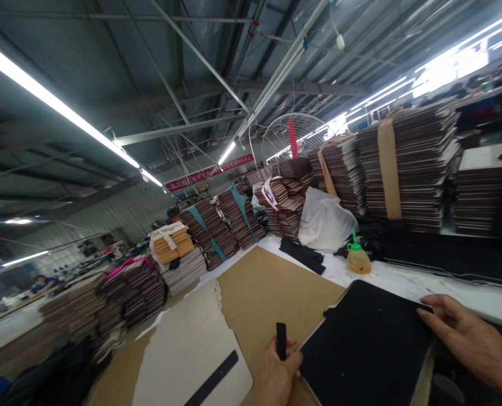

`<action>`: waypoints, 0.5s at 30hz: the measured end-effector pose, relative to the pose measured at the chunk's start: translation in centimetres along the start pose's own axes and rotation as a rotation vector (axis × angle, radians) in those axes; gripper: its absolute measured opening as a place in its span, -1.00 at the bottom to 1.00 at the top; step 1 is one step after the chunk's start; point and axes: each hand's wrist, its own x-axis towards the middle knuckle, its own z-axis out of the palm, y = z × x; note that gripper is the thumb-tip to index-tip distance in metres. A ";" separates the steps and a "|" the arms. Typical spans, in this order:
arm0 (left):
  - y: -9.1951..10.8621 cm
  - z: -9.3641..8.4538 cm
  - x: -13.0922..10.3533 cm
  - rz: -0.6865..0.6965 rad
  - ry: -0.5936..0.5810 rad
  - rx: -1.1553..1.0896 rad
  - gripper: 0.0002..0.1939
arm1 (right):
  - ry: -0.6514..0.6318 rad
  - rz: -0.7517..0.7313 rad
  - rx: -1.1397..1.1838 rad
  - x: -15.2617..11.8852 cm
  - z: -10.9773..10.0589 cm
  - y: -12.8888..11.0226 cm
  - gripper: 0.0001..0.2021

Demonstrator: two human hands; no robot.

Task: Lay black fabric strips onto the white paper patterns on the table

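The left hand point(276, 369) gripped a black strip point(281, 340); the right hand's point(471, 338) fingers lay flat on the black panel point(365, 344); cream sheets point(192, 349) lay unworked at near left.

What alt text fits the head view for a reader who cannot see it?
The left hand grips a short black strip while the right hand rests on a black panel lying over brown cardboard. Beyond them stand a yellow glue bottle and banded bundles of sheets.
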 end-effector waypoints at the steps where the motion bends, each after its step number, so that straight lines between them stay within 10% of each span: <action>1: 0.1 0.0 0.0 -0.003 0.003 0.014 -0.58 | -0.008 0.014 0.010 0.1 0.1 0.3 -0.32; 10: -1.2 1.2 1.0 -0.064 0.056 0.167 -0.71 | -0.062 -0.060 -0.010 1.8 -0.5 3.7 -0.38; 15: -1.4 1.1 0.5 -0.096 0.111 0.208 -0.81 | -0.087 -0.348 -0.172 4.6 -1.1 3.8 -0.45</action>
